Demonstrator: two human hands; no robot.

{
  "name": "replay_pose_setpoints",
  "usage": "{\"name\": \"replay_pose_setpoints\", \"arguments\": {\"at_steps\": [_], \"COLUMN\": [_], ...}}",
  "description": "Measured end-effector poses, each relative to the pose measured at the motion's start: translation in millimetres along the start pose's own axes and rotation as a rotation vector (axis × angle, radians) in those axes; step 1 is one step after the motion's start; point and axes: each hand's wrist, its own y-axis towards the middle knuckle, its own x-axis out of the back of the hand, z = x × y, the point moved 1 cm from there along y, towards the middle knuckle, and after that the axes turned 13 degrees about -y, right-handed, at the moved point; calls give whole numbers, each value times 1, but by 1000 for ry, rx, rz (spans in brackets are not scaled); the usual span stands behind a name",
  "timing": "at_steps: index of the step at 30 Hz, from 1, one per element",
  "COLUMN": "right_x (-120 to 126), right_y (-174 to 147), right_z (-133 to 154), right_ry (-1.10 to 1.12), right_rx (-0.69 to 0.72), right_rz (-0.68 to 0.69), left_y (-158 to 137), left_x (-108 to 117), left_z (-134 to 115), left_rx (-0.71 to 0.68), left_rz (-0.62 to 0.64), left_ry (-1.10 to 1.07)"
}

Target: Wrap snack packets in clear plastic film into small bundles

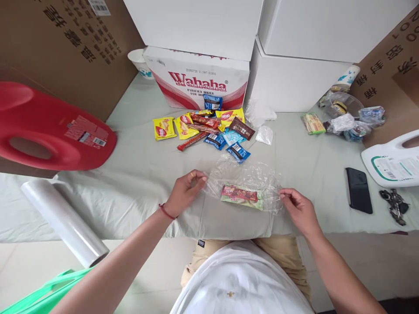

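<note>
A sheet of clear plastic wrap (pixel 225 170) lies crumpled on the cloth in front of me. On it rest snack packets (pixel 241 196), one red on top of a light green one. My left hand (pixel 188 189) pinches the wrap's left edge between thumb and fingers. At the opposite edge my right hand (pixel 298 209) pinches the wrap in the same way. Just beyond the wrap is a loose pile of snacks: yellow nabati packets (pixel 163 128), blue packets (pixel 238 152), a brown packet (pixel 242 128) and thin red sticks (pixel 192 141).
A white Wahaha box (pixel 199 80) stands behind the pile. To the left are a red jug (pixel 65 126) and a roll of plastic film (pixel 65 222). On the right lie a black phone (pixel 358 190), keys (pixel 395 207), a white jug (pixel 394 161) and wrapped bundles (pixel 343 122).
</note>
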Motion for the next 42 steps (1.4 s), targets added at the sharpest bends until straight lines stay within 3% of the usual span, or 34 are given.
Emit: {"name": "replay_pose_setpoints", "arguments": {"at_steps": [3,5,8,12,13,14,16,18,19,23,26,28,31,33,36,39,42], "right_x": [-1,1,8,6,2,-3,-12,-16,-15,9,33,35,11,-13,-35,-28,-11], "right_y": [18,22,13,-14,-20,-25,-31,-34,-35,-29,-6,21,69,98,122,119,92], "right_z": [-4,-7,-11,-12,-12,-12,-14,-21,-27,-44,-28,-1,45,68,87,96,100], "right_ry": [-104,-171,-136,27,45,53,52,55,60,-68,-371,-515,-574,-634,-701,-614,-499], "right_rx": [21,27,-41,-124,-125,-123,-124,-135,-142,-136,27,257,595,647,572,523,714], "right_rz": [24,21,-12,-13,1,13,18,11,14,72,-138,-271,-126,-7,211,373,341], "left_y": [24,33,28,-16,-29,-40,-54,-55,-52,-31,-27,-29,-32,-31,-25,-22,-22], "left_x": [-9,-12,-13,-16,-21,-28,-49,-72,-82,-103,-104,-103,-102,-101,-100,-101,-104], "left_z": [6,5,-5,-25,-28,-29,-30,-26,-23,-10,-5,-7,-14,-18,-21,-21,-17], "left_rx": [63,31,-155,-465,-566,-669,-792,-747,-694,-548,-504,-506,-521,-494,-398,-354,-347], "left_rz": [-46,-63,-196,-519,-511,-412,-63,208,265,342,375,347,216,144,139,145,-3], "left_ry": [100,256,457,582,581,566,555,567,581,611,587,586,618,633,624,610,609]}}
